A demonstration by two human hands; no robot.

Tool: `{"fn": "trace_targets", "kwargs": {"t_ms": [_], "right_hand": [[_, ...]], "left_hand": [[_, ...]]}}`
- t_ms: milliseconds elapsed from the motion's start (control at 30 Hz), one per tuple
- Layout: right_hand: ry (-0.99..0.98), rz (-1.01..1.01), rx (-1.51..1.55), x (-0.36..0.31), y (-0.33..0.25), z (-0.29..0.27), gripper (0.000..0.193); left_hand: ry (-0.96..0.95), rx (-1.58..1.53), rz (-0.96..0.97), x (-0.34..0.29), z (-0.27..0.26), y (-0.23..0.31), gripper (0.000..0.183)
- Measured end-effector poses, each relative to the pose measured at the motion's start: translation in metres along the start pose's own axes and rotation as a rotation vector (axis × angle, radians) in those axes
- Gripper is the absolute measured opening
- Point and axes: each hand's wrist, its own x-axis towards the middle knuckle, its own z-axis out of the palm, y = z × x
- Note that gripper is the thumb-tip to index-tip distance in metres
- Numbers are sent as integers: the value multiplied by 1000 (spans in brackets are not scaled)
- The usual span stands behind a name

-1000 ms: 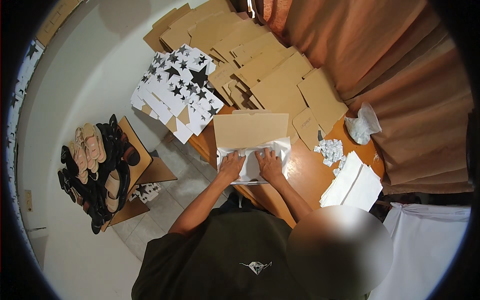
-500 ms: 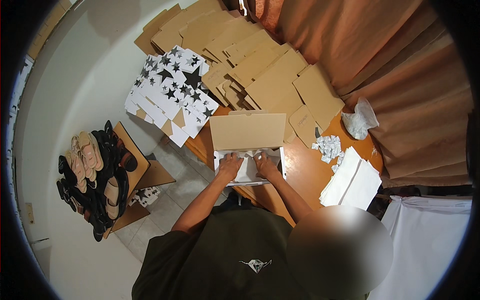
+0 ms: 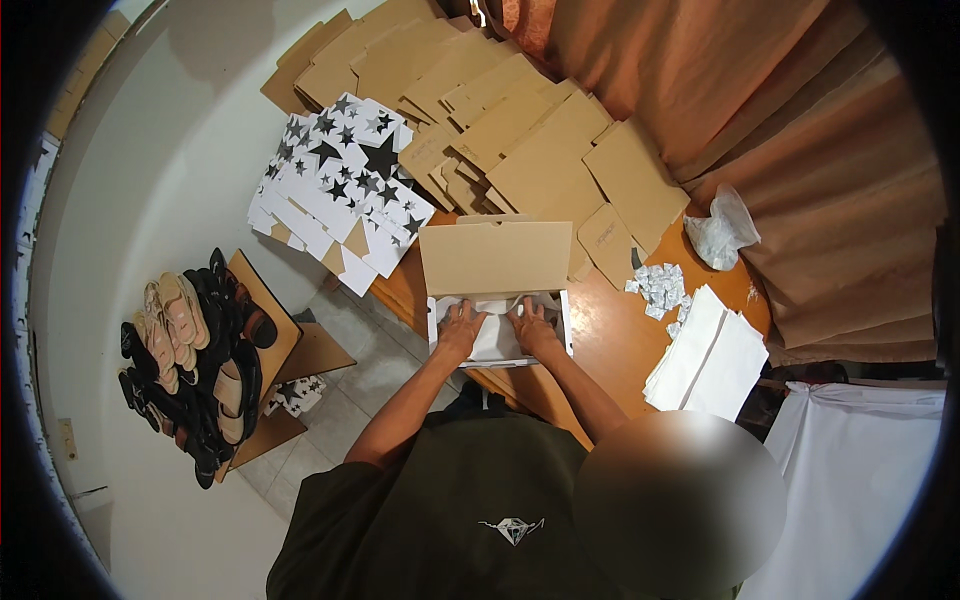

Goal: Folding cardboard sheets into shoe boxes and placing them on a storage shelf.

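An open shoebox (image 3: 496, 256) stands at the table's near edge, its brown lid raised at the back and its sides white. White tissue paper (image 3: 492, 343) lines its inside. Both my hands are in it, pressing on the paper: my left hand (image 3: 461, 329) near the left end, my right hand (image 3: 532, 327) near the right end. The fingers of each hand are stretched forward and somewhat spread. Their tips are partly lost among the folds, and what lies under the paper is hidden.
Flattened brown cardboard boxes (image 3: 545, 150) and star-printed white ones (image 3: 345, 190) pile up at the back. On the right are small white packets (image 3: 660, 288), a plastic bag (image 3: 722, 230) and a stack of white paper (image 3: 706, 352). Shoes (image 3: 185, 325) cover a small stand (image 3: 280, 325) at left.
My hands stay inside the box, shifting only slightly on the tissue paper, which bunches a little higher at the back. The whole view has tilted slightly.
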Motion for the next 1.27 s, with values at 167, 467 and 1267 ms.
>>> {"fn": "trace_targets", "kwargs": {"t_ms": [167, 467, 1267], "right_hand": [[-45, -45, -93, -3, 4, -8, 59], [106, -177, 347, -31, 19, -32, 60], [705, 430, 996, -208, 237, 16, 45]], "left_hand": [[60, 59, 59, 8, 16, -7, 63], [-180, -155, 146, -4, -41, 1, 50], [-102, -748, 492, 68, -40, 289, 30]]}}
